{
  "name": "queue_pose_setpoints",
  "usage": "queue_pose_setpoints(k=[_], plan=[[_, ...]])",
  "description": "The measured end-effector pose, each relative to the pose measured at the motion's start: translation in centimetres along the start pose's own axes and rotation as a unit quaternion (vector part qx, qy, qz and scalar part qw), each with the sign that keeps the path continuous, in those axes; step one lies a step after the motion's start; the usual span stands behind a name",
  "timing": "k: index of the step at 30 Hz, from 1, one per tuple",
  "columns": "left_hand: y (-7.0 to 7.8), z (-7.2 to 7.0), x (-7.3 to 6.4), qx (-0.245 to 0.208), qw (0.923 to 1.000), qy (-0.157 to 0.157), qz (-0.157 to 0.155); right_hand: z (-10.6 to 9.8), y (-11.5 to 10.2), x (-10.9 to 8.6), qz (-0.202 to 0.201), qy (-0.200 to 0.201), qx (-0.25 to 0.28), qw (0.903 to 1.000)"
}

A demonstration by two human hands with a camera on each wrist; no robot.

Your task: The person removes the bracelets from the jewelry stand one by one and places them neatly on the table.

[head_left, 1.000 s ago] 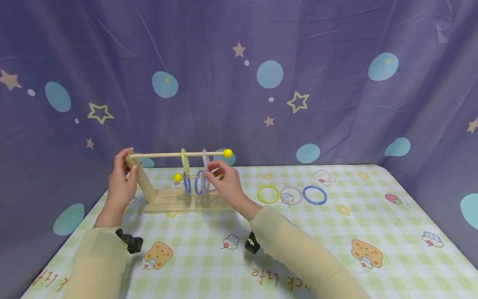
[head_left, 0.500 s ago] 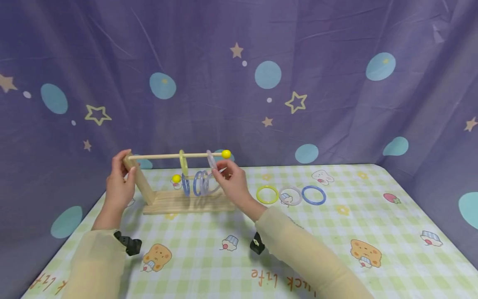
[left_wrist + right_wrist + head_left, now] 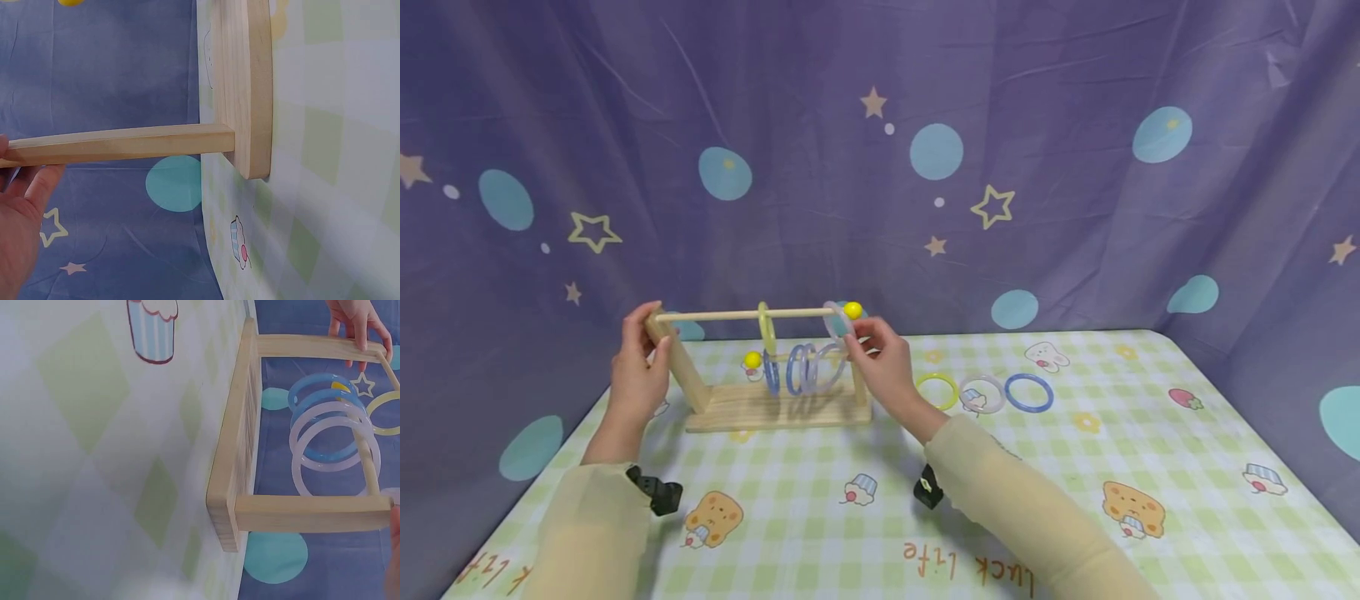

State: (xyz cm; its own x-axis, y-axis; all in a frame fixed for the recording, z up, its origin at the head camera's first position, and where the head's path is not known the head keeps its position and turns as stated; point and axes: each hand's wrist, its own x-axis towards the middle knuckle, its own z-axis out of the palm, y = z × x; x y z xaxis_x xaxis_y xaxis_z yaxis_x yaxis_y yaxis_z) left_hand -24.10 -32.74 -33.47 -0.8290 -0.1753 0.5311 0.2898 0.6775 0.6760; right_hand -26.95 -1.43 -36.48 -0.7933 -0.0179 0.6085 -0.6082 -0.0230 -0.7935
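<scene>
A wooden ring stand [image 3: 775, 410] has two horizontal rods, each ending in a yellow ball. My left hand [image 3: 638, 379] grips the top of its left post [image 3: 125, 144], thumb in front and fingers behind. With my right hand [image 3: 883, 360] I pinch a pale lilac ring [image 3: 828, 323], which hangs tilted around the upper rod close to its yellow ball [image 3: 852, 310]. A light yellow ring [image 3: 767, 332] hangs farther left on that rod. On the lower rod hang two blue rings [image 3: 306, 382] and two pale rings [image 3: 297, 467]. The right fingertips are mostly out of the right wrist view.
Right of the stand, a yellow ring [image 3: 957, 392], a pale ring [image 3: 982, 412] and a blue ring [image 3: 1029, 410] lie flat in a row on the checked tablecloth [image 3: 790, 533]. A purple patterned curtain [image 3: 820, 208] stands behind the table.
My right hand has slid the pale lilac ring rightward along the upper rod toward the yellow ball, and the ring has tilted. My left hand keeps its grip on the post.
</scene>
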Motion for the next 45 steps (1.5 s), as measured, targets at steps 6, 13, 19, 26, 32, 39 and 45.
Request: queue_pose_setpoints(k=[6,13,19,26,32,39,45], plan=[[0.1,-0.1,-0.1,0.000,1.0000,-0.002,-0.008,-0.5,-2.9,-0.4,-0.007,-0.004,-0.002,1.0000],[0.1,0.0,-0.1,0.002,0.9999,-0.005,-0.014,-0.8,-3.0,-0.3,-0.010,0.003,0.000,0.9999],[0.0,0.0,-0.1,0.000,1.0000,-0.005,-0.005,-1.3,-2.8,-0.2,-0.029,0.013,0.003,0.9995],[0.0,0.0,-0.1,-0.002,0.9999,-0.006,-0.008,-2.2,-2.9,0.2,-0.065,0.022,-0.002,0.9976],[0.0,0.1,-0.1,-0.004,1.0000,-0.001,-0.001,-3.4,-3.4,0.6,-0.085,0.030,-0.014,0.9958],[-0.1,0.0,0.0,0.001,1.0000,0.004,0.005,-4.7,-3.6,0.7,-0.083,0.032,-0.038,0.9953],[0.0,0.1,0.0,0.005,1.0000,0.007,0.005,-6.0,-3.6,0.8,-0.080,0.039,-0.046,0.9950]])
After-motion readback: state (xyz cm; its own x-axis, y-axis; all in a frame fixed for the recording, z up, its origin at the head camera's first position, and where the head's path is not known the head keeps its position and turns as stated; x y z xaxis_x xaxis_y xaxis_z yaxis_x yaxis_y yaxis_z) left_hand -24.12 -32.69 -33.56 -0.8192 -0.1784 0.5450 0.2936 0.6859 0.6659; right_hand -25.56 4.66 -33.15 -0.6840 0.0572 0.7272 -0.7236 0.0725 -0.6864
